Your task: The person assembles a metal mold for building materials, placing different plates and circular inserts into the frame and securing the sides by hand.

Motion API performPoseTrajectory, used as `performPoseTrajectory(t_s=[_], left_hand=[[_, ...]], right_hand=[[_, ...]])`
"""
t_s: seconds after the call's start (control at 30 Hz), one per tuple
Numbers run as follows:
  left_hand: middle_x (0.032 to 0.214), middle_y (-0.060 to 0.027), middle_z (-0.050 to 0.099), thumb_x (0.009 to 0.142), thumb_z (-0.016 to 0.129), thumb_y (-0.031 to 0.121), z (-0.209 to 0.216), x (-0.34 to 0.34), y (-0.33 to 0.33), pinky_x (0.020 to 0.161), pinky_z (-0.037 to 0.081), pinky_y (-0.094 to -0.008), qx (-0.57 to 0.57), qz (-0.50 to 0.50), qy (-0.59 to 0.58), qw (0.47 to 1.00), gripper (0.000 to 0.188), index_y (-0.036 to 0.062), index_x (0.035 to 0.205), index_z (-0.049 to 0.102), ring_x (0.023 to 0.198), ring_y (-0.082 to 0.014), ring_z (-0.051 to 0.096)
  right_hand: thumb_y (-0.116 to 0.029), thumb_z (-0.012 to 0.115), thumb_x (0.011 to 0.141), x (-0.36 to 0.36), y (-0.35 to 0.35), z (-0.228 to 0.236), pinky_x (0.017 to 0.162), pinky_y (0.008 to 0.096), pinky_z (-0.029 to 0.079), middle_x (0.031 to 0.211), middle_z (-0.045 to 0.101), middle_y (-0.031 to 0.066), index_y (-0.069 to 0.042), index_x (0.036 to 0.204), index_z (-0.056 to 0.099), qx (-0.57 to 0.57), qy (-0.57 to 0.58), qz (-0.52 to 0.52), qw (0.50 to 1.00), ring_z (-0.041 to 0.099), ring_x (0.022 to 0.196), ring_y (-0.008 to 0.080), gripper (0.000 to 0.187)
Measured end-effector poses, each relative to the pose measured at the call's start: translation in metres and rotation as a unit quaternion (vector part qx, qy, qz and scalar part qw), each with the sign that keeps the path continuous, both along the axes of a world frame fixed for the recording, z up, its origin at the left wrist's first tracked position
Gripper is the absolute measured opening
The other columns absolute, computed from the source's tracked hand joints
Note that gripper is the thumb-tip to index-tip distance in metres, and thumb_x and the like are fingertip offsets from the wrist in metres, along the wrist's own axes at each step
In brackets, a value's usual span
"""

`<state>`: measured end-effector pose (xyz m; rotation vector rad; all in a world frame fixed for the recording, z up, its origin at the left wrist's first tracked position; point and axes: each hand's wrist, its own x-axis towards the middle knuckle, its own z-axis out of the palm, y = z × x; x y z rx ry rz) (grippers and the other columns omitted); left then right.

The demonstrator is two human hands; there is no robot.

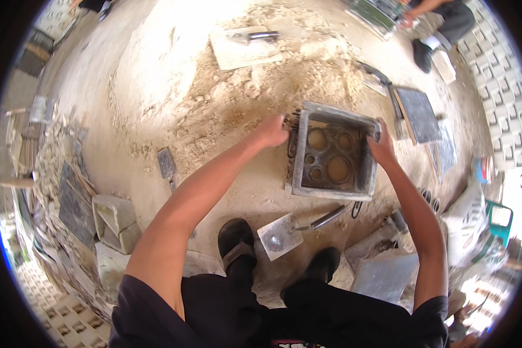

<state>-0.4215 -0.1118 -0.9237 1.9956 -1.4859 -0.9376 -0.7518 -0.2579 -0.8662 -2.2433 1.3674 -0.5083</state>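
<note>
A square grey mould box stands on the sandy ground in front of me, its open top showing several round shapes of different sizes inside. My right hand grips the upper part of its right wall, fingers over the rim. At the left wall, my left hand is closed beside dark metal fittings; its fingertips are partly hidden, so what they hold is unclear. Between my feet and the box lies a trowel with a square blade and dark handle. Another small trowel lies to the left.
Behind the box spreads a heap of pale sand with a flat board on it. Dark boards lie right, a hollow concrete block left. White sacks stand at right. Another person's hand works on a mould far right.
</note>
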Motion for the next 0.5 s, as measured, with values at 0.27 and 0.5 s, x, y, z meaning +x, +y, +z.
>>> performPoseTrajectory(t_s=[0.27, 0.5], left_hand=[[0.109, -0.0180, 0.067, 0.080, 0.077, 0.033, 0.007, -0.021, 0.013, 0.086, 0.050, -0.0375, -0.009, 0.137, 0.198, 0.971, 0.066, 0.0005, 0.132, 0.051, 0.099, -0.0277, 0.065], [0.090, -0.0160, 0.072, 0.083, 0.073, 0.036, 0.008, -0.017, 0.017, 0.075, 0.052, -0.0380, -0.002, 0.093, 0.193, 0.977, 0.038, 0.0029, 0.101, 0.072, 0.081, -0.0270, 0.069]], right_hand=[[-0.018, 0.067, 0.079, -0.002, -0.011, 0.026, 0.093, 0.0423, 0.046, 0.120, 0.059, 0.0243, -0.010, 0.140, 0.037, 0.131, 0.052, 0.025, 0.990, 0.058, 0.111, 0.0390, 0.069], [-0.017, 0.065, 0.081, 0.095, -0.016, 0.032, 0.107, 0.0416, 0.034, 0.126, 0.057, 0.0246, -0.002, 0.131, 0.049, 0.032, 0.144, 0.245, 0.958, 0.051, 0.122, 0.0387, 0.055]])
